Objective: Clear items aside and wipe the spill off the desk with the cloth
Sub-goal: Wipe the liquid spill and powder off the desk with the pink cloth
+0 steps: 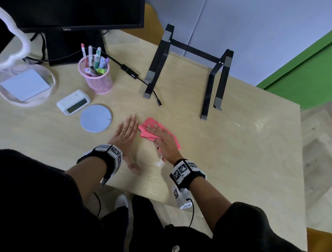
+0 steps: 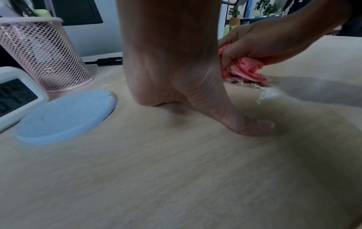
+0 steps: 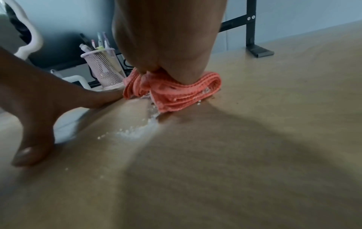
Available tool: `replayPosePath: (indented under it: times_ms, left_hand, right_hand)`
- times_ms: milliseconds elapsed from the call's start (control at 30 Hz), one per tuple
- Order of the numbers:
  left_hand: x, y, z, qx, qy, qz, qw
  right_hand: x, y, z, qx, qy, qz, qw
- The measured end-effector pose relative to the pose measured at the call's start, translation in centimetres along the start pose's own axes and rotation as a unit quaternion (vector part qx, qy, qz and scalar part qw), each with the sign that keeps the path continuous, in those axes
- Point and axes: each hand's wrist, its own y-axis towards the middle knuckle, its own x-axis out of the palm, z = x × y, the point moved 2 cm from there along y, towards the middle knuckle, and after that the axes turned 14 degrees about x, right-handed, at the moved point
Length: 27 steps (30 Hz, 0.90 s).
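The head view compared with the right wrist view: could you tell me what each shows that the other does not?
Only the head view shows the blue round coaster, the white clock and the right hand flat on top of the pink cloth. Only the right wrist view shows white crumbs at the cloth's edge. Both show the left hand on the desk, and the pink pen holder.
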Motion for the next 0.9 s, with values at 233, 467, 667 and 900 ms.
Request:
replayPosePath:
  times_ms: [233, 467, 667, 900]
  left_hand:
    - [-0.3, -0.2, 0.0, 0.010, -0.021, -0.005, 1.000]
    - [-0.2, -0.2, -0.2, 0.009, -0.015, 0.002, 1.000]
    - [-0.1, -0.4, -0.2, 0.010, -0.013, 0.013, 1.000]
    - [0.3, 0.0, -0.5, 0.017, -0.026, 0.016, 0.999]
  right_hand:
    - [-2.1, -0.7, 0.6, 0.053, 0.051, -0.081, 0.994]
    - [-3.6, -2.2, 1.0, 0.079, 0.094, -0.074, 0.990]
    - [-2.3, -4.4, 2.7, 0.097, 0.173, -0.039, 0.979]
    - [0.8, -7.2, 0.9, 0.110, 0.232, 0.048, 0.965]
